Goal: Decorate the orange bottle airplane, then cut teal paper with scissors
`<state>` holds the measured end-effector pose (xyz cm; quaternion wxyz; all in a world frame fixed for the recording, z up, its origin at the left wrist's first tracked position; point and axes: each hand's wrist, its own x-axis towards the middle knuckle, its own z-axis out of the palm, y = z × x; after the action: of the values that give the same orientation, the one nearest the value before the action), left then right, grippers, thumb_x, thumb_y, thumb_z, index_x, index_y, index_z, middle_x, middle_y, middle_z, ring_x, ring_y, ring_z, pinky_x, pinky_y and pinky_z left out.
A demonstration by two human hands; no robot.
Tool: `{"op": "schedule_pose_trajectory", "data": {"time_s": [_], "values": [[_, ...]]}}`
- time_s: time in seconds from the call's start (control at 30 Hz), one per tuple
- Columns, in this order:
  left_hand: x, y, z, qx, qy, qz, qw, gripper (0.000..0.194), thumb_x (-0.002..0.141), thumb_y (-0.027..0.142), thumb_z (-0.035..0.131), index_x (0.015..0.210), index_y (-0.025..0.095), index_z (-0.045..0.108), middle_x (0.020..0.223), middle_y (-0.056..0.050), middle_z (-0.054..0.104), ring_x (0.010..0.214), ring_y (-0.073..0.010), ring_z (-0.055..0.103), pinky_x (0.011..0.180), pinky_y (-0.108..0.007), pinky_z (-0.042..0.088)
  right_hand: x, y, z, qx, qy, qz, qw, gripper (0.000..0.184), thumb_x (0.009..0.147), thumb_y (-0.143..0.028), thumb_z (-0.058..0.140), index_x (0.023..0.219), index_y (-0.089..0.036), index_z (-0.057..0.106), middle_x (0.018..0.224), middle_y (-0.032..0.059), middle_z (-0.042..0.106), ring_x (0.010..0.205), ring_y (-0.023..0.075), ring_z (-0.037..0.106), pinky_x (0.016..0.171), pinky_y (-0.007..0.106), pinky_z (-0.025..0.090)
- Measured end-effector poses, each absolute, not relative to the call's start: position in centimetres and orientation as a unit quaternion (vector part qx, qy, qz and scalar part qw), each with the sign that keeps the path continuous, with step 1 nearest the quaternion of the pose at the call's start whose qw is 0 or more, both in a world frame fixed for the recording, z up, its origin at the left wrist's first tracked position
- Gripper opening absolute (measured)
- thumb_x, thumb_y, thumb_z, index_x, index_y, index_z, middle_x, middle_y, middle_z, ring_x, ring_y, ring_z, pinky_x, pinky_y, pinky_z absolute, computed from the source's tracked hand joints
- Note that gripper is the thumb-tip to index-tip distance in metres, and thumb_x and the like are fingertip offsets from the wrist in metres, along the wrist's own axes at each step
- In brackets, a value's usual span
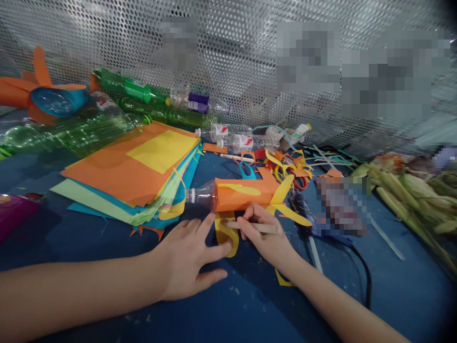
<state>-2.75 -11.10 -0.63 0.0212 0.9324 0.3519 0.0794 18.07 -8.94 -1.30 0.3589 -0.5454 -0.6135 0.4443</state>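
A clear plastic bottle (204, 194) lies on its side, wrapped in orange paper (243, 194), with yellow paper fins (291, 213) at its right end. From its near side a yellow paper wing (225, 243) sticks out toward me. My left hand (194, 255) is spread, its index finger by the bottle and another fingertip on the wing. Pinched in my right hand (262, 233) is a flat wooden stick (233, 225), its tip over the wing near where it meets the orange paper. Whether the tip touches the wing I cannot tell.
Coloured paper sheets (107, 171) are stacked at left. Green bottles (89, 128) and clear bottles (246, 142) lie behind. Paper scraps (289, 166), a blue glue gun (303, 212) with a black cord (367, 271), and corn husks (410, 190) are at right.
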Motion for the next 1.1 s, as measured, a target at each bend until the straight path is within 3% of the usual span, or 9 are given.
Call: {"op": "schedule_pose_trajectory", "data": {"time_s": [0.7,1.1], "values": [[-2.79,-11.16,-0.86,0.932,0.35,0.094,0.012,0.04,0.087,0.053,0.043,0.122,0.037,0.052,0.134,-0.014,0.036,0.094,-0.0296,0.054,0.078,-0.048,0.044,18.2,-9.0,-1.51,-0.555,-0.618,0.425,0.36,0.02,0.083,-0.029,0.053,0.069,-0.022,0.04,0.048,-0.0075,0.044,0.043,0.0094,0.04,0.043,0.022,0.029],[-2.78,-11.22,-0.86,0.931,0.351,0.097,0.002,0.041,0.086,0.053,0.045,0.122,0.036,0.052,0.135,-0.013,0.035,0.094,-0.0285,0.053,0.079,-0.047,0.045,17.91,-8.91,-1.23,-0.557,-0.606,0.428,0.374,0.02,0.082,-0.028,0.053,0.069,-0.023,0.039,0.048,-0.0072,0.048,0.043,0.0098,0.041,0.044,0.023,0.031]]}}
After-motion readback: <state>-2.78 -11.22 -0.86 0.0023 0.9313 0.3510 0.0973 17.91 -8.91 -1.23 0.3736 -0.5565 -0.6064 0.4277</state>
